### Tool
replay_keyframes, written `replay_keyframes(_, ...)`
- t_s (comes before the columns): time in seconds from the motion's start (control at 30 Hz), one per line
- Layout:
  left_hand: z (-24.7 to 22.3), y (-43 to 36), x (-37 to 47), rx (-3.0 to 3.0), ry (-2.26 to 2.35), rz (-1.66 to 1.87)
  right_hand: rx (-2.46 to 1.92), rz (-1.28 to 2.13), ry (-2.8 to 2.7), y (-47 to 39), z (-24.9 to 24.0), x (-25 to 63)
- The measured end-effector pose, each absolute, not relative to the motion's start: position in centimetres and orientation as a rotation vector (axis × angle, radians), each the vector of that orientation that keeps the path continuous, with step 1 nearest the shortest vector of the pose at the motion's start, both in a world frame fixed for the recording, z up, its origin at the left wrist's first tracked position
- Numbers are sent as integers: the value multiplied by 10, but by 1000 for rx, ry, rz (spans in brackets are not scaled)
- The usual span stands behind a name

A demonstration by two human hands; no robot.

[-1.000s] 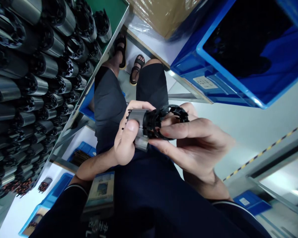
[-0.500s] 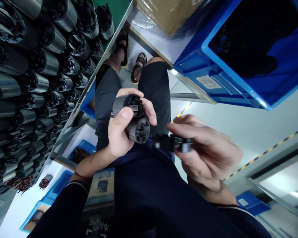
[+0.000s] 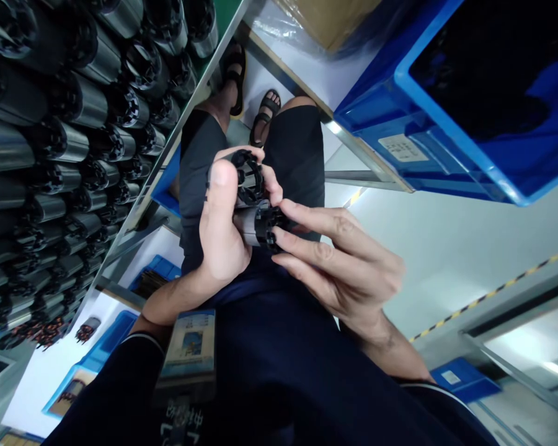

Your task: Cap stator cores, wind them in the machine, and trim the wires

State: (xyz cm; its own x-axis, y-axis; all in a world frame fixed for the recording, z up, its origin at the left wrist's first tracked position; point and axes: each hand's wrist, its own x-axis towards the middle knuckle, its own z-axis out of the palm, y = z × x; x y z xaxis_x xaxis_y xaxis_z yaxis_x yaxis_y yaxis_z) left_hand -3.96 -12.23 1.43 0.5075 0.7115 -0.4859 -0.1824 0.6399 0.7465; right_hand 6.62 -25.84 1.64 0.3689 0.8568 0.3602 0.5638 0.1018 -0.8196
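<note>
Two cylindrical motor stator cores are gripped together in my left hand (image 3: 219, 235), above my lap. The upper stator core (image 3: 250, 178) shows a black slotted end facing right, and my left thumb lies across its grey side. Below it, the lower stator core (image 3: 247, 225) has a black plastic end cap (image 3: 266, 228) sitting at its right end. The fingertips of my right hand (image 3: 348, 260) close around that end cap from the right. Whether the cap is fully seated cannot be made out, as my fingers cover part of it.
Rows of stator cores (image 3: 69, 148) fill the rack on the left. At the upper right stands a blue bin (image 3: 428, 133) with dark parts inside, beside a plastic-wrapped carton (image 3: 335, 25). A single stator with reddish ends (image 3: 88, 329) sits on the white surface at lower left.
My right hand has moved left, bringing the black end cap from apart to the end of the lower stator core. My left hand has tilted slightly, still holding both cores.
</note>
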Motion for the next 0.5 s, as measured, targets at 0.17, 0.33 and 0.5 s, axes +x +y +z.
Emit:
replay_keyframes(0.17,17,-123,-37,666,854,558,-1569,418,-1119,-255,10,65)
replay_keyframes(0.33,15,-122,-41,725,844,525,-1650,381,-1124,-259,12,67)
replay_keyframes(0.5,12,-118,-46,753,812,444,-1628,509,-1099,-256,3,59)
